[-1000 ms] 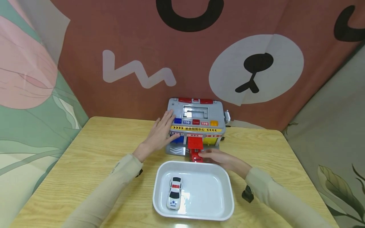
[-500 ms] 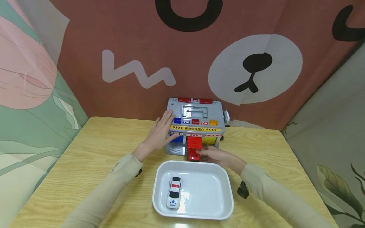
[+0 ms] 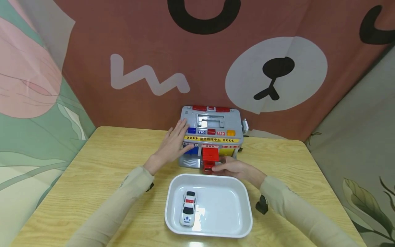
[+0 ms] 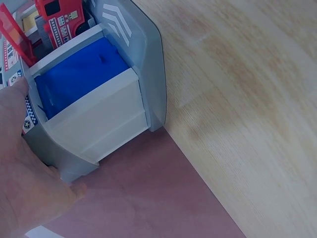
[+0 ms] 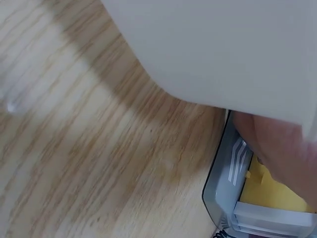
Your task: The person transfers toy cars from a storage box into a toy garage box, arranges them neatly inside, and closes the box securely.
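A grey toy emergency station (image 3: 213, 120) stands at the back of the table, its red middle door (image 3: 211, 154) raised. My left hand (image 3: 172, 142) rests on its left top edge, fingers stretched out. In the doorway is a red toy fire truck (image 3: 208, 166), its rear part hidden under the raised door. My right hand (image 3: 236, 168) holds the truck from the right with thumb and fingers, some of them hidden. In the left wrist view the fire truck (image 4: 64, 22) shows beside the lowered blue door (image 4: 81, 77). The yellow door (image 5: 270, 188) is lowered too.
A white tray (image 3: 222, 234) stands close in front of the station. A white toy police car (image 3: 188, 209) lies in its left part. Behind the wooden table (image 3: 123, 154) hangs a printed cloth (image 3: 139, 109).
My right hand has moved the fire truck slightly left and farther back under the red door, its fingers shifting on the truck. My left hand stays on the station.
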`<act>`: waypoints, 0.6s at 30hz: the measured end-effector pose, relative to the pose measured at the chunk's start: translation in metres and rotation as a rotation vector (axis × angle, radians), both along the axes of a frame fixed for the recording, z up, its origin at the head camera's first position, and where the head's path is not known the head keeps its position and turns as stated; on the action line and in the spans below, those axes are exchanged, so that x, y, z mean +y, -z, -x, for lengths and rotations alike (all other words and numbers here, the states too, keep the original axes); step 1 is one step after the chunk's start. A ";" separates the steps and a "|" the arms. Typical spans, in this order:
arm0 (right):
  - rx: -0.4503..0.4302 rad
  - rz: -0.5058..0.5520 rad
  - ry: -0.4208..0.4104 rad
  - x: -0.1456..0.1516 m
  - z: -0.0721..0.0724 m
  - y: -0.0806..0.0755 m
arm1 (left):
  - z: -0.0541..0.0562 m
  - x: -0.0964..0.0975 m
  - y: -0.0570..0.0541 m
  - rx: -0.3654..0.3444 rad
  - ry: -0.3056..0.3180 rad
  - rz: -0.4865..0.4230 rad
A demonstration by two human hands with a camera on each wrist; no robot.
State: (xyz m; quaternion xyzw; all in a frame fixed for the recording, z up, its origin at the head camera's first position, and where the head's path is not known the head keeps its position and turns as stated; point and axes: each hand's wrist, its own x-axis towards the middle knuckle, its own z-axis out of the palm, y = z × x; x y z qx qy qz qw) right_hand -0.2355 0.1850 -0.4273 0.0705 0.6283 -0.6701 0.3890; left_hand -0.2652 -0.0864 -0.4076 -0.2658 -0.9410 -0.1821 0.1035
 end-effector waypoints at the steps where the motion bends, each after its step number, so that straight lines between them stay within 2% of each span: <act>1: 0.017 -0.024 0.001 0.000 0.000 0.000 | 0.000 0.000 0.000 0.000 0.001 0.000; 12: 0.056 -0.109 0.051 -0.003 0.004 0.005 | 0.001 0.000 0.000 0.006 0.007 0.009; 18: 0.069 -0.149 0.026 -0.006 0.005 0.004 | 0.001 -0.001 0.001 0.009 0.011 0.008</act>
